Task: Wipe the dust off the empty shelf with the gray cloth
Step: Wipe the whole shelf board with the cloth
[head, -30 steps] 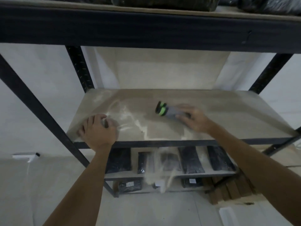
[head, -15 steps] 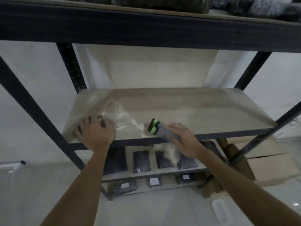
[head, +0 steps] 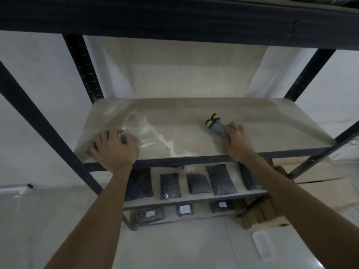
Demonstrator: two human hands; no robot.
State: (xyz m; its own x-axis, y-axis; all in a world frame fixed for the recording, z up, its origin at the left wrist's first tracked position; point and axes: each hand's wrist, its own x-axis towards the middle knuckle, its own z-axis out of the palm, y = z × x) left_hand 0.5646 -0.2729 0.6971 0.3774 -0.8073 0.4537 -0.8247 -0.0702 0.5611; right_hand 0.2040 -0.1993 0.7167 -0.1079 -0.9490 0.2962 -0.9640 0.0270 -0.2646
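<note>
The empty shelf [head: 252, 115] is a pale board in a black metal rack, with streaks of white dust [head: 151, 133] on its left half. My right hand [head: 236, 140] presses and grips the gray cloth [head: 216, 129], which has green-and-black bands at its far end, against the board right of the middle. My left hand [head: 114, 147] rests on the board's front left with its fingers curled around a small pale thing that I cannot make out.
A black beam [head: 174, 18] of the shelf above hangs close overhead. Black uprights [head: 83, 68] frame the sides. Lower shelves hold several dark packets [head: 221, 179]. Cardboard boxes [head: 322, 183] and wooden blocks [head: 260, 214] sit at the lower right.
My right hand has pushed the cloth from the front edge back onto the board and to the right. My left hand has stayed at the front left.
</note>
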